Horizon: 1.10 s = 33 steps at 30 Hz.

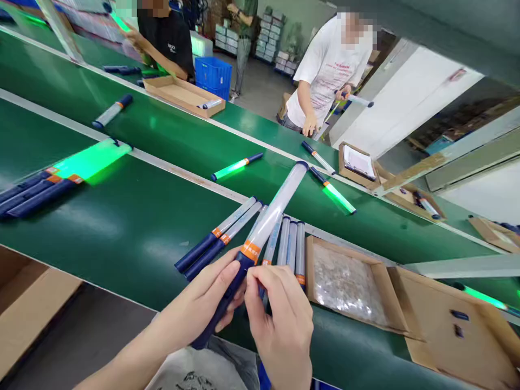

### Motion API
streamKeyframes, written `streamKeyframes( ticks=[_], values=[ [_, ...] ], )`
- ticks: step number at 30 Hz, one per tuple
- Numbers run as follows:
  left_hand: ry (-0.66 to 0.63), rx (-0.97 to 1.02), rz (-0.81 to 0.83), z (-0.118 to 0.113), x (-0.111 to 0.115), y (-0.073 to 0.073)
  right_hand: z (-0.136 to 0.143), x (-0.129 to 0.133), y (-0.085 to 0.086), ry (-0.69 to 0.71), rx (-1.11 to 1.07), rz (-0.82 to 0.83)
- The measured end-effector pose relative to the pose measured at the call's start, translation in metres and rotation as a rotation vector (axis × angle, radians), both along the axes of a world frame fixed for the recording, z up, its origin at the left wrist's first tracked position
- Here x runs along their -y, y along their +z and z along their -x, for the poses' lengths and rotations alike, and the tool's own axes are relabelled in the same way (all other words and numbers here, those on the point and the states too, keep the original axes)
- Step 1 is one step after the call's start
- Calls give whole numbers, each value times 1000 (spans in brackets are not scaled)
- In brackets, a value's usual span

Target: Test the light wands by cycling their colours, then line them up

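My left hand [203,300] is wrapped round the dark blue handle of a light stick [276,208], which has an orange band and an unlit clear tube tilted up to the right. Close against the handle, just below the orange band, is my right hand [280,314], its thumb and fingers pinched together; whatever is between the fingertips is hidden. Behind my hands, several unlit sticks [221,244] lie side by side on the green table [134,244]. At the left, several sticks with glowing green tubes [91,162] lie together.
An open carton with clear plastic bags [345,281] and a carton with two small dark parts [447,309] stand at the right. Beyond the rail, the green belt [174,146] carries lit and unlit sticks. Across it, a person in white [325,70] and a person in black [164,40] handle sticks.
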<state>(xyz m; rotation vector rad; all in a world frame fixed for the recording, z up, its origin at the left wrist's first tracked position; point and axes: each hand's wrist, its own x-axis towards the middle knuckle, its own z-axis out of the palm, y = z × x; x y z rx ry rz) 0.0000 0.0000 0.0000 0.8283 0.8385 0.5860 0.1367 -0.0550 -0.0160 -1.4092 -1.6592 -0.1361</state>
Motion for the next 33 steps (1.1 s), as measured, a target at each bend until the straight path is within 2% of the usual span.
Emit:
streamKeyframes(
  ticks=[16,23,28,33],
  values=[
    [24,-54,-72,-4,3,-2,2,3,-8,-60,156,29],
    [1,-57,-118,-4,2,-7,-3,6,-7,-42,19,-79],
    [-2,-27,-141,0,1,-9,-2,6,-4,7,-43,-71],
    [-75,60,-196,1,-1,-14,0,4,-5,51,-79,-72]
  ],
)
